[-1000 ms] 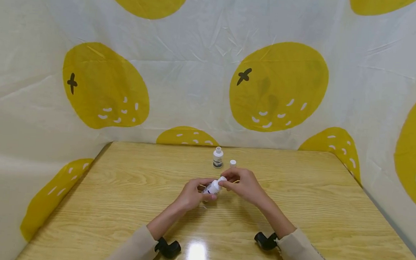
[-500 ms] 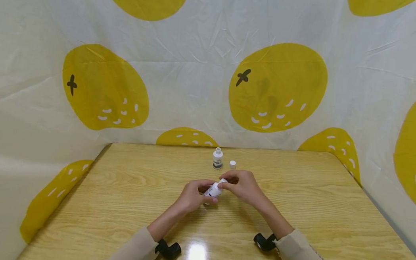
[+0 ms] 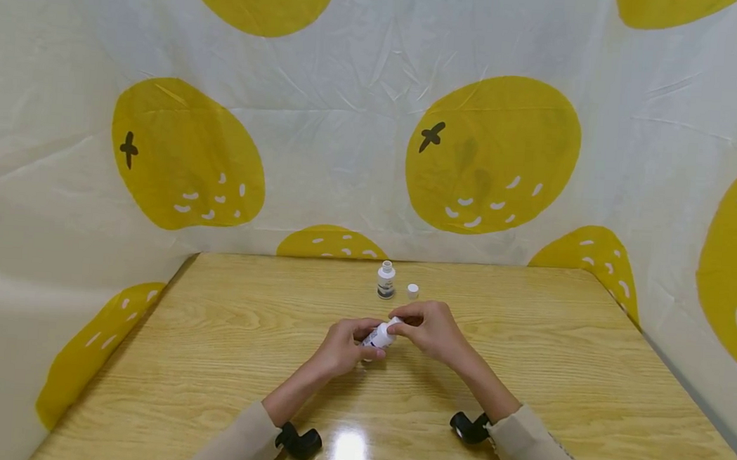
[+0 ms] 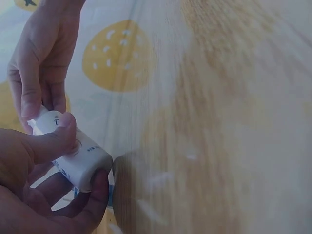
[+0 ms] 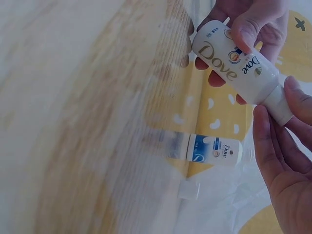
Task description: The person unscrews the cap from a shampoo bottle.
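Over the middle of the table, my left hand (image 3: 341,348) holds a small white Dove bottle (image 5: 234,63) tilted, thumb on one side and fingers on the other. My right hand (image 3: 432,329) pinches the white cap (image 5: 278,105) at the bottle's neck between thumb and fingers. In the left wrist view the bottle (image 4: 83,156) shows its base, while the right fingers partly hide the cap. Whether the cap is tight or loose cannot be seen. Farther back, a second white Dove bottle (image 3: 386,280) stands upright with its neck uncapped.
A loose white cap (image 3: 413,289) lies on the wooden table (image 3: 242,321), right of the standing bottle. Behind the table hangs a white cloth (image 3: 334,164) with yellow fruit shapes. Black wrist cameras (image 3: 300,442) sit by the beige sleeves.
Both hands stay nearly in place on the bottle and its cap. The held bottle has shifted very slightly down. The standing bottle and loose cap rest where they were.
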Motion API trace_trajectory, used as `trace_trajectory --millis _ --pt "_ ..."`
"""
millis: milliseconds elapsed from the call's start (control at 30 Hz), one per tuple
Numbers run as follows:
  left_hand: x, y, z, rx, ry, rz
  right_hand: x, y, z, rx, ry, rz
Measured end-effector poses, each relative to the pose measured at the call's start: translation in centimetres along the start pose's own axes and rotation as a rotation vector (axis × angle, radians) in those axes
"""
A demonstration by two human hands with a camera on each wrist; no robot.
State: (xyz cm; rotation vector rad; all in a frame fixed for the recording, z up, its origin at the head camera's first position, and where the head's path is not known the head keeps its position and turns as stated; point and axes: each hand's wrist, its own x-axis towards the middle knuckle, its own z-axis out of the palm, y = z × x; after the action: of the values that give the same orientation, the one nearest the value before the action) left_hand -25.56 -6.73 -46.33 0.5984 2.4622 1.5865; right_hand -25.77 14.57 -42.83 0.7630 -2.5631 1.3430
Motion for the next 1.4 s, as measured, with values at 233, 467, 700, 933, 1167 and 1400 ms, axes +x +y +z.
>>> trace_trajectory --millis 233,467,700,933,1167,1400 --pt "0.0 -0.1 0.0 0.02 -0.024 0.007 -0.1 0.1 0.0 -0.011 0.008 -0.041" --pt "0.1 0.0 -0.2 0.032 -0.046 0.026 0.0 0.0 -0.1 -0.004 0.013 -0.077" --pt "0.1 -0.1 -0.2 0.048 -0.04 0.033 0.1 0.1 -0.3 0.017 -0.006 -0.049" --pt "0.0 -0.2 -0.1 0.033 -0.018 0.031 0.2 0.1 -0.7 -0.024 -0.038 0.089" --pt "0.0 -0.3 -0.1 0.016 -0.016 0.025 0.2 0.2 -1.0 -0.047 -0.064 0.115" --pt "0.0 -0.4 -0.1 0.003 -0.016 0.038 0.2 0.3 -1.1 -0.059 -0.088 0.046"
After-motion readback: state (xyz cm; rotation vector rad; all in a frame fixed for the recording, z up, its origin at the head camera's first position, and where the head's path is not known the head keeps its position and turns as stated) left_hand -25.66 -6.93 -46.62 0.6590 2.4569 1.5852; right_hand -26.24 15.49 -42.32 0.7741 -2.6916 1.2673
